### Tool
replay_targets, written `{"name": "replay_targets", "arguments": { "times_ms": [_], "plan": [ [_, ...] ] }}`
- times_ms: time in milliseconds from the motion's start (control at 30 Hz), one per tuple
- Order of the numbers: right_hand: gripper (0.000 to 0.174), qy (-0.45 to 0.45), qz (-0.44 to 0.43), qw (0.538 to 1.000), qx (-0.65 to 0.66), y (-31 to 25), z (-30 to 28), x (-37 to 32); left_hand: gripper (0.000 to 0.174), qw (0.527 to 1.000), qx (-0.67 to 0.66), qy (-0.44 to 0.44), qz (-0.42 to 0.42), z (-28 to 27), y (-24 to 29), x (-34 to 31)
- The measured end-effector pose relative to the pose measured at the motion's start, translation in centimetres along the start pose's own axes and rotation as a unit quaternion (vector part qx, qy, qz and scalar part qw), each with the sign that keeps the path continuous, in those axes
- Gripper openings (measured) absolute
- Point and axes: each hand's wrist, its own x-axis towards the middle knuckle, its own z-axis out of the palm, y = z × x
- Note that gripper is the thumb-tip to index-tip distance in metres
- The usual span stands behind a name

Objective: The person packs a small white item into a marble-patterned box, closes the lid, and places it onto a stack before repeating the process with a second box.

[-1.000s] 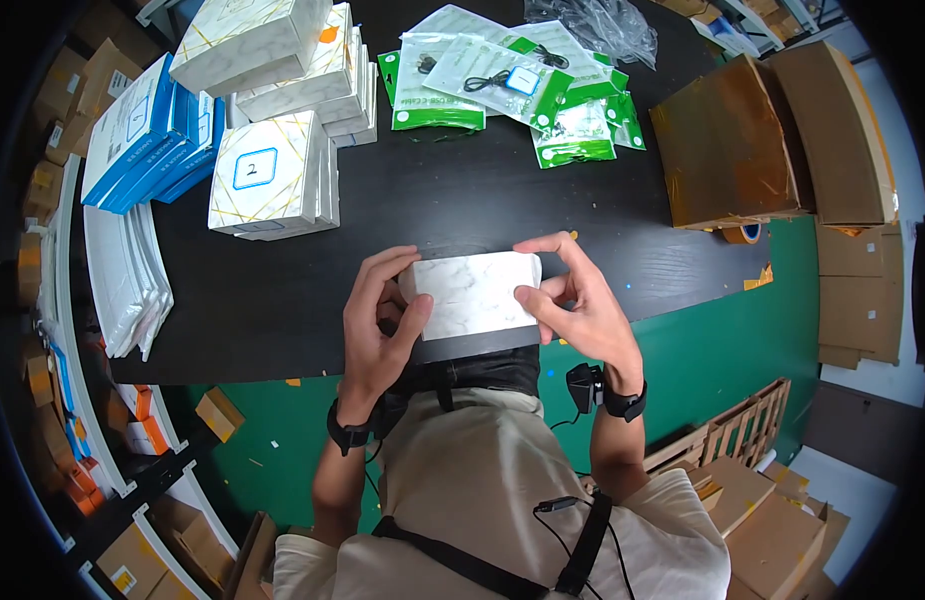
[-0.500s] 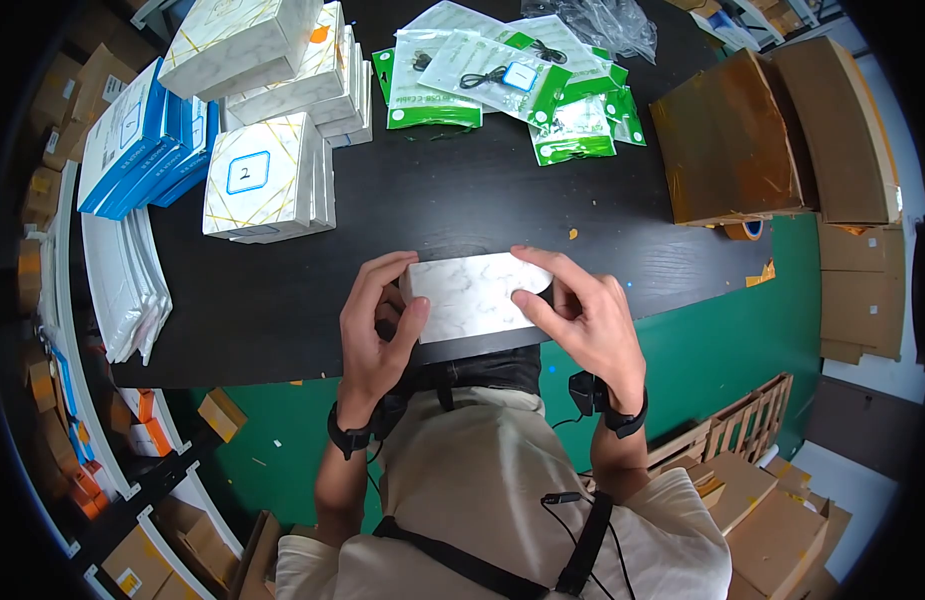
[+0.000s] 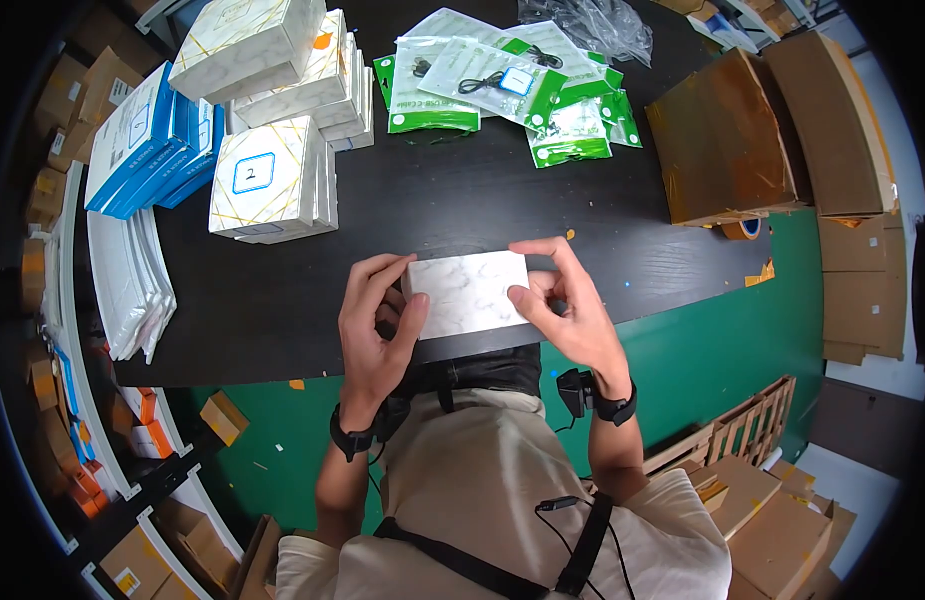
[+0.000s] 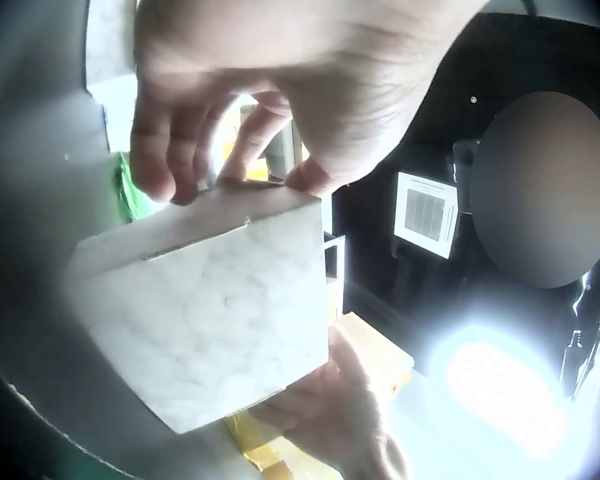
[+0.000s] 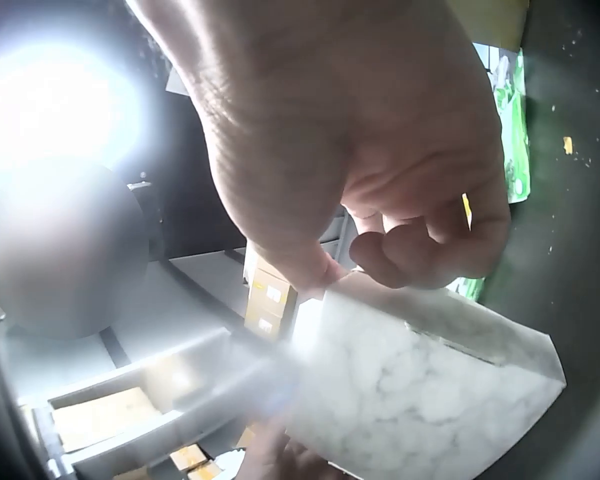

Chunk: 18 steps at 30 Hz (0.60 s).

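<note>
A white marbled box (image 3: pixel 469 294) is held between both hands near the table's front edge. My left hand (image 3: pixel 374 325) grips its left end, thumb on the near face and fingers at the far corner. At the right end, my right hand (image 3: pixel 580 312) pinches it between thumb and index finger. The left wrist view shows the box (image 4: pixel 210 310) below the left hand (image 4: pixel 280 80). In the right wrist view the right hand (image 5: pixel 350 130) is over the other end of the box (image 5: pixel 410 385), its other fingers curled in.
Marbled boxes (image 3: pixel 263 175), one labelled 2, stand stacked at the back left beside blue boxes (image 3: pixel 142 140) and white packets (image 3: pixel 127 280). Green-and-white cable bags (image 3: pixel 502 80) and clear plastic (image 3: pixel 592 28) lie at the back. Cardboard boxes (image 3: pixel 727 140) and a tape roll (image 3: pixel 744 230) are at right.
The flap seen at the box's right end now lies flush with that end. My right hand has shifted slightly left, while the left hand keeps its grip.
</note>
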Motion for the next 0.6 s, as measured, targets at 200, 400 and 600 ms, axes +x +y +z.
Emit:
{"name": "replay_targets", "arguments": {
  "times_ms": [200, 400, 600],
  "plan": [
    [0.041, -0.029, 0.011, 0.993, 0.118, 1.1, 0.1, 0.1, 0.036, 1.0, 0.021, 0.014, -0.001, 0.0, 0.3, -0.1],
    [0.039, -0.022, 0.006, 0.99, 0.142, 1.5, 0.3, 0.2, 0.037, 1.0, 0.022, 0.013, -0.007, 0.2, 0.6, -0.1],
    [0.039, -0.015, -0.006, 0.988, 0.153, 2.1, 0.5, 0.2, 0.037, 0.999, 0.026, 0.015, -0.008, 0.3, 0.7, -0.1]
  ]
}}
